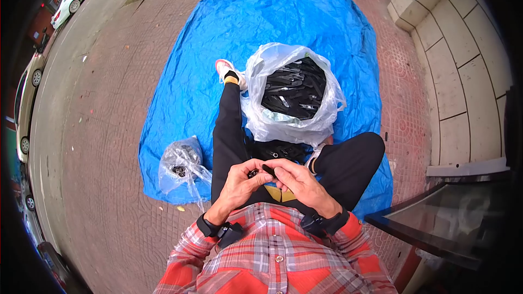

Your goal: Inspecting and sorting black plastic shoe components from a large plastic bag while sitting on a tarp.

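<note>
Above my lap, my left hand [243, 181] and my right hand [300, 181] meet with fingertips pinched together. Between them is a small black strip [268, 171], held in the fingers of both; its exact kind is too small to tell. Small dark pieces with a metallic glint [253, 173] sit in the curled fingers of my left hand. Just beyond my hands, a pile of black strap-like pieces [280, 151] lies between my legs. Behind it stands a large clear plastic bag [256, 122], its mouth wide, filled with similar flat black pieces [294, 87].
A blue tarp [229, 27] spreads under me over red paving [109, 147]. To the left lies a smaller clear bag [182, 158] of dark metallic bits. A glass-topped dark frame [441, 218] juts in at right, near a stone wall [452, 87]. Cars are parked far left.
</note>
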`<control>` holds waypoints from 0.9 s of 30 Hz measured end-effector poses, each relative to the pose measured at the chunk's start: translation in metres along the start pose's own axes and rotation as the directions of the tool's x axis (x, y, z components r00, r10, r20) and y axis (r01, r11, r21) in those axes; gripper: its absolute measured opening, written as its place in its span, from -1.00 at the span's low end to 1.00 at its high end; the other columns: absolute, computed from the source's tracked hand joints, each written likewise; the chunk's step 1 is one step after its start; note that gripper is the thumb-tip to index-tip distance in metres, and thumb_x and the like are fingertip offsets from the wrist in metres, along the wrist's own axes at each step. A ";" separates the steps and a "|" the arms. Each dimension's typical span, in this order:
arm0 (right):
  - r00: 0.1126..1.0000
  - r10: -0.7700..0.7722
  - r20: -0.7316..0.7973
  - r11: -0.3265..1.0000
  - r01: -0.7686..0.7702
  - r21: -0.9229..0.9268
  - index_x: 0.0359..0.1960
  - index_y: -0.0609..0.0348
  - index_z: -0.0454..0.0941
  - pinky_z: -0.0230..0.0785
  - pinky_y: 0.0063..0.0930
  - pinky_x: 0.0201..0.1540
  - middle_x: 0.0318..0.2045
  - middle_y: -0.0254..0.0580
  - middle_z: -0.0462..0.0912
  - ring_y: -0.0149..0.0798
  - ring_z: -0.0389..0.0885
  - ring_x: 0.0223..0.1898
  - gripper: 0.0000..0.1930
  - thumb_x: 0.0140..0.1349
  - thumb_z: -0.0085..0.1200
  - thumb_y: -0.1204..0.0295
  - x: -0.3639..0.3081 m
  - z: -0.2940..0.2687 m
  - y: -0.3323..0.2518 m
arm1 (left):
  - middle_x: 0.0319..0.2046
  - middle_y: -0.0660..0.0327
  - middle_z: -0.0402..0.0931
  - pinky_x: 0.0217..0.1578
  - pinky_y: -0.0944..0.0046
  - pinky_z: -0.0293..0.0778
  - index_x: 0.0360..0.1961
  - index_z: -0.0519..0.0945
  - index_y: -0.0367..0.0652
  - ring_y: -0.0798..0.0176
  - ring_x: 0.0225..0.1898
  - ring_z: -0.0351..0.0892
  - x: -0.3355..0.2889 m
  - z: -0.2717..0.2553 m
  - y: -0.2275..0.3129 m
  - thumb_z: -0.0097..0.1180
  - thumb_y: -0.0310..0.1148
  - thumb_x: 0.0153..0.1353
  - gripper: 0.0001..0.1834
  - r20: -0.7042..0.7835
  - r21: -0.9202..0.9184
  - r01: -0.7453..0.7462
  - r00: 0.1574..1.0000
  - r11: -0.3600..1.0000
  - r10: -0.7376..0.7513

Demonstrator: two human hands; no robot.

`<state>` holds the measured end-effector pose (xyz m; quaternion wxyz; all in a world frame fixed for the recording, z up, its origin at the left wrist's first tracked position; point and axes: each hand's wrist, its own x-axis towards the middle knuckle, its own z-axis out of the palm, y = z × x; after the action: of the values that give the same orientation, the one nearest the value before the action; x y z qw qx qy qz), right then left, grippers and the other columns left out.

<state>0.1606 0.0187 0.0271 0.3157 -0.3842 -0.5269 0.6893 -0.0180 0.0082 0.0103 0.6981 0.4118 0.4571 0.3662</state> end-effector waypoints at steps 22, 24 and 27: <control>0.965 0.261 0.001 0.835 -0.227 0.501 -0.21 0.21 0.32 0.24 -0.75 -0.53 -0.44 -0.29 0.50 -0.51 0.46 -0.52 -0.76 0.09 0.07 0.54 -0.008 -0.012 0.006 | -0.50 0.23 0.49 -0.43 0.43 0.35 -0.32 0.58 -0.25 0.40 -0.46 0.45 0.000 0.010 -0.003 0.20 -0.46 0.02 -0.83 0.080 0.363 -0.391 0.917 0.846 0.390; 0.958 0.285 0.034 0.820 -0.262 0.509 -0.21 0.22 0.32 0.24 -0.75 -0.52 -0.43 -0.29 0.50 -0.51 0.46 -0.52 -0.76 0.10 0.06 0.53 -0.010 -0.013 0.006 | -0.49 0.21 0.49 -0.43 0.41 0.36 -0.31 0.58 -0.25 0.36 -0.45 0.46 0.000 0.010 -0.001 0.19 -0.44 0.03 -0.82 0.127 0.379 -0.422 0.905 0.824 0.406; 0.963 0.267 0.023 0.835 -0.244 0.494 -0.20 0.25 0.33 0.24 -0.75 -0.51 -0.42 -0.28 0.50 -0.52 0.45 -0.50 -0.78 0.12 0.04 0.53 -0.014 -0.013 0.008 | -0.47 0.20 0.49 -0.44 0.39 0.36 -0.32 0.57 -0.26 0.34 -0.45 0.48 -0.002 0.013 0.000 0.19 -0.44 0.03 -0.82 0.134 0.372 -0.386 0.922 0.844 0.363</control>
<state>0.1782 0.0113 0.0201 0.3204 -0.3739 -0.2704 0.8273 -0.0068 0.0030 0.0140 0.5296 0.6345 0.4112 0.3844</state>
